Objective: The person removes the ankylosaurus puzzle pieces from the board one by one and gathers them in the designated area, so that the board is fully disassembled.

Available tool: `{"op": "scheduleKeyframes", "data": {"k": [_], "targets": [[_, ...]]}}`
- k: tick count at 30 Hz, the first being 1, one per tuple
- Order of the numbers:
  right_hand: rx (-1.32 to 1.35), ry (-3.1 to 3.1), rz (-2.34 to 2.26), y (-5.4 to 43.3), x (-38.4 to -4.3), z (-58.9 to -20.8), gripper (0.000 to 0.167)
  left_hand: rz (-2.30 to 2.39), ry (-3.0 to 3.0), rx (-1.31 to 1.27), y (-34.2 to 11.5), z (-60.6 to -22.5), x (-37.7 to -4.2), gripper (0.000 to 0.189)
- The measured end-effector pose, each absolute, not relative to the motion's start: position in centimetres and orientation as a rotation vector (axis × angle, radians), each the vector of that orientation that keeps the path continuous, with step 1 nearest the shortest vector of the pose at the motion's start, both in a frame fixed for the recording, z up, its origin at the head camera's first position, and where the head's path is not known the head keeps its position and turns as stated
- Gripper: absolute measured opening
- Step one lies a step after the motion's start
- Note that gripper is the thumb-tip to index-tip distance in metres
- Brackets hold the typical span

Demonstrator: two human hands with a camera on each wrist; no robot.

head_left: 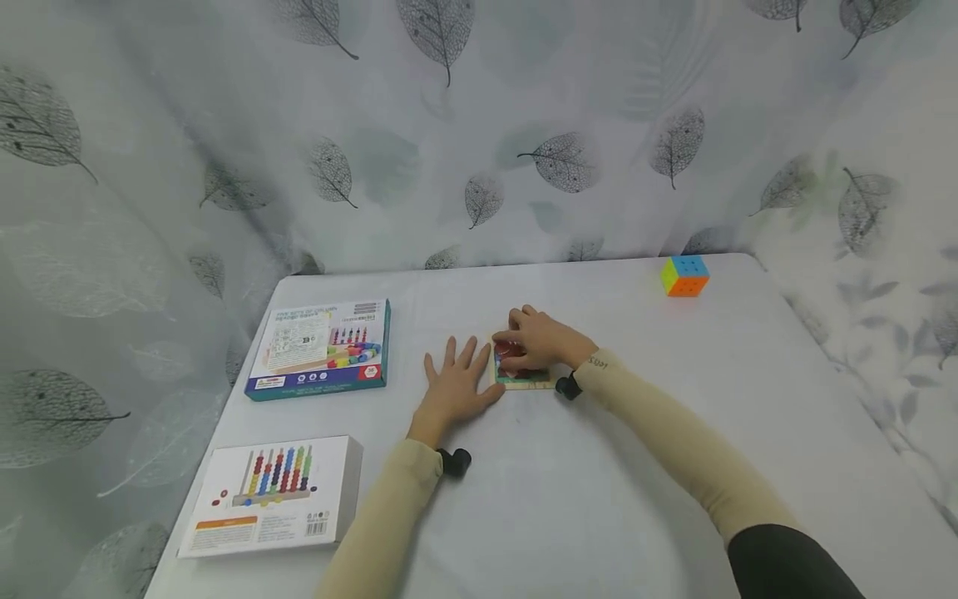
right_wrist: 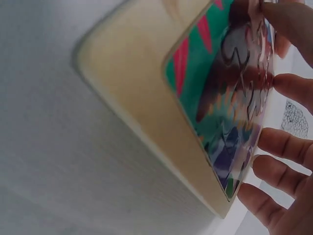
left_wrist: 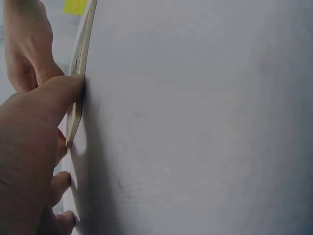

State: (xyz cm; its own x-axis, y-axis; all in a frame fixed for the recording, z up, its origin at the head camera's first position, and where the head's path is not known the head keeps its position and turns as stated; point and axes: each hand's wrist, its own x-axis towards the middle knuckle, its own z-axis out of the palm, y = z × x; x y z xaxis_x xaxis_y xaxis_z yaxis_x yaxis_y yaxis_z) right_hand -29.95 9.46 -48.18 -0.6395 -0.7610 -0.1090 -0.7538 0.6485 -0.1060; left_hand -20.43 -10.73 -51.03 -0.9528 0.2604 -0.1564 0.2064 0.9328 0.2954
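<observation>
A small wooden picture puzzle board lies flat on the table between my two hands. Its pale wood border and glossy green, pink and dark red picture fill the right wrist view. With thumb and curled fingers, my right hand pinches a red puzzle piece over the picture; the fingers partly hide it. My left hand lies at the board's left side with fingers spread, and its thumb touches the board's edge.
To the left, a teal-edged toy box lies behind a white box with an abacus picture. A colourful puzzle cube stands near the back right corner. Leaf-patterned cloth hangs beyond the white table.
</observation>
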Motion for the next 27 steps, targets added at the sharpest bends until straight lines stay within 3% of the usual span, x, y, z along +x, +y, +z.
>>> {"op": "scheduleKeyframes", "data": {"k": [11,22,27], "targets": [[-1.298,2.668,-0.019,10.0,-29.7,-48.0,0.061,0.366,2.901,0.389,-10.6,-50.4,-20.4,0.078],[-1.609,2.605,0.305,9.5,-31.0,-45.7,0.063,0.341,2.897,0.377,-10.7,-50.4,-20.6,0.085],[-1.669,2.534,0.430,9.2,-31.7,-45.2,0.075,0.339,2.891,0.372,-10.5,-50.4,-20.6,0.086]]}}
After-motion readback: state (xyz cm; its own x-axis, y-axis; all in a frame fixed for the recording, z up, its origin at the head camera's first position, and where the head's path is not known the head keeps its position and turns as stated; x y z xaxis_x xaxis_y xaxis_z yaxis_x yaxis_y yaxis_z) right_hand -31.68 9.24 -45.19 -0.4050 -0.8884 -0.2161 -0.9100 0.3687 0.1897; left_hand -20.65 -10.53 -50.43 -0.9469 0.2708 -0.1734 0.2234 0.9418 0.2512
